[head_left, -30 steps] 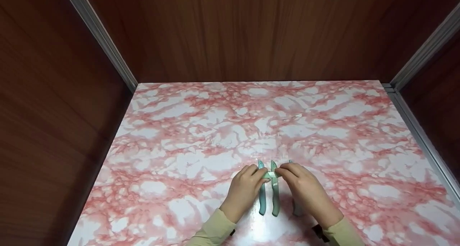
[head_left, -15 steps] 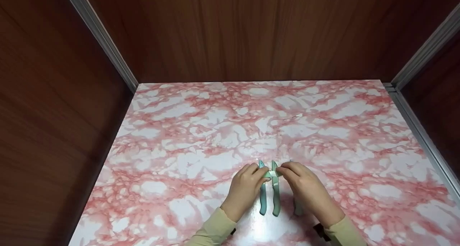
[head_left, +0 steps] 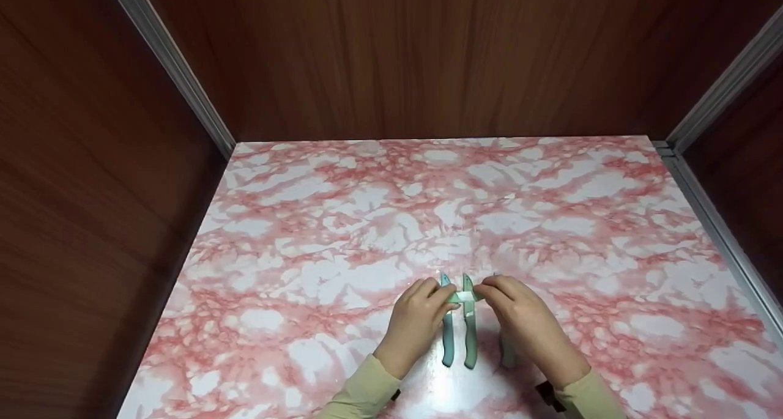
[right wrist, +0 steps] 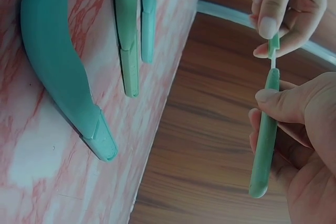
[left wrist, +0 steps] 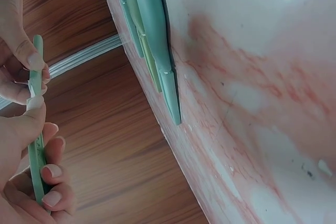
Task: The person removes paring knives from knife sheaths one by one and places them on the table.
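Near the front of the table, my left hand (head_left: 416, 324) pinches one end of a slim green eyebrow razor (right wrist: 264, 145). My right hand (head_left: 527, 327) grips its other end, thumb laid along the rounded handle. Between the fingertips shows a pale, whitish section (head_left: 466, 296). The left hand's green part (left wrist: 37, 166) runs down through its curled fingers. Similar capped razors lie below: a teal one (head_left: 447, 345), a green one (head_left: 470, 348), and a wider-looking teal one (right wrist: 58, 66) partly hidden under the right hand in the head view.
The table (head_left: 367, 223) has a red-and-white marbled top. Dark wood panels (head_left: 404, 58) rise behind it and at both sides, with metal strips (head_left: 177, 70) at the corners.
My right hand has shifted slightly to the right, and more of the pale section shows between the hands. The left hand and the razors on the table stay put.
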Demonstrator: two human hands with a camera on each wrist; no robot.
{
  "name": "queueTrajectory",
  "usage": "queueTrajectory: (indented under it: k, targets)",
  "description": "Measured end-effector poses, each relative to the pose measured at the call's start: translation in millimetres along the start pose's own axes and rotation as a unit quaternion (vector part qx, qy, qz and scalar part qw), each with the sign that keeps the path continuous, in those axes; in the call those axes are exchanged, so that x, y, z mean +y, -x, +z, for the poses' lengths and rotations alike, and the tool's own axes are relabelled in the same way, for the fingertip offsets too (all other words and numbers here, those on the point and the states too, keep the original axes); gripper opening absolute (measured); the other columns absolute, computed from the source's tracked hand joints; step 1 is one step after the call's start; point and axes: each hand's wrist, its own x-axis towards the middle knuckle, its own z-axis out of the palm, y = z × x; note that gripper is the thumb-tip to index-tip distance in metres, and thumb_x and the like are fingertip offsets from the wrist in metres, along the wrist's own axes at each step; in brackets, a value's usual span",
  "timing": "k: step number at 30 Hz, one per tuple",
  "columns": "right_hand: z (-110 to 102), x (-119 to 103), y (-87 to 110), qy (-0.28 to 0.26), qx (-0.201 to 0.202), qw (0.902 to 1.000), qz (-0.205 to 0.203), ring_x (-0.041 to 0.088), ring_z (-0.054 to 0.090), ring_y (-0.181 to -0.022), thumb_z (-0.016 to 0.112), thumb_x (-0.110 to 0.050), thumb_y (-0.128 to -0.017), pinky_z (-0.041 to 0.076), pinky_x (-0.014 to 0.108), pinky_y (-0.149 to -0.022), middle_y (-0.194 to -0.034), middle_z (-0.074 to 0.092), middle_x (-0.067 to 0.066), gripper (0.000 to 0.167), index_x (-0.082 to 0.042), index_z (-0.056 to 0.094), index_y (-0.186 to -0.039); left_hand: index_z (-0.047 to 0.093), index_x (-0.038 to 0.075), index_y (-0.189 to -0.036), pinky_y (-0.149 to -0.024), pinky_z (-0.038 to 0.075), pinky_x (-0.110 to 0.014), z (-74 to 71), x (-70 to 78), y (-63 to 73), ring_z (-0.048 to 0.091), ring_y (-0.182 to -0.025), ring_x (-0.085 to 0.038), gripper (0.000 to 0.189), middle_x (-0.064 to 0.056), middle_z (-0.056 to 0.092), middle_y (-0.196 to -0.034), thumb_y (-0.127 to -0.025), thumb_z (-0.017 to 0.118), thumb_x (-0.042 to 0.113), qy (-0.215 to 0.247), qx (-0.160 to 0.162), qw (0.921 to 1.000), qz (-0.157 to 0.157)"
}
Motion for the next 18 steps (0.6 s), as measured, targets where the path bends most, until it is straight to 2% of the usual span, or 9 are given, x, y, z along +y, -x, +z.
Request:
queueTrajectory:
  k: [5,12,18]
  targets:
    - [-0.4,0.0,1.2,-0.008,0.001,0.9999,0.007,0.021,0.055,-0.102,0.066,0.016,-0.08,0.046,0.029,-0.09,-0.113,0.056,0.006,0.041,-0.004,0.064,-0.116,0.069,0.014,-0.108,-0.07,0.045,-0.018,-0.4,1.0,0.7,0.051,-0.078,-0.01,0.025,0.004,0.053,-0.087,-0.087,0.067,0.028,0.015,-0.001,0.9999,-0.003]
    - [1.0,0.8,2.2,0.003,0.024,0.9996,-0.01,0.019,0.055,-0.101,0.07,0.017,-0.075,0.046,0.028,-0.089,-0.111,0.057,0.004,0.045,-0.005,0.065,-0.114,0.069,0.015,-0.109,-0.07,0.045,-0.018,-0.1,0.6,1.4,0.051,-0.078,-0.009,0.026,0.004,0.053,-0.086,-0.088,0.066,0.028,0.019,0.002,0.9998,0.001]
    - [0.2,2.9,4.0,-0.019,0.003,0.9997,0.012,0.021,0.055,-0.103,0.063,0.018,-0.079,0.046,0.03,-0.089,-0.114,0.056,0.004,0.044,-0.005,0.063,-0.116,0.069,0.014,-0.109,-0.068,0.044,-0.019,-1.2,-0.7,2.0,0.049,-0.076,-0.009,0.024,0.004,0.052,-0.086,-0.09,0.064,0.028,0.019,0.004,0.9998,0.001]
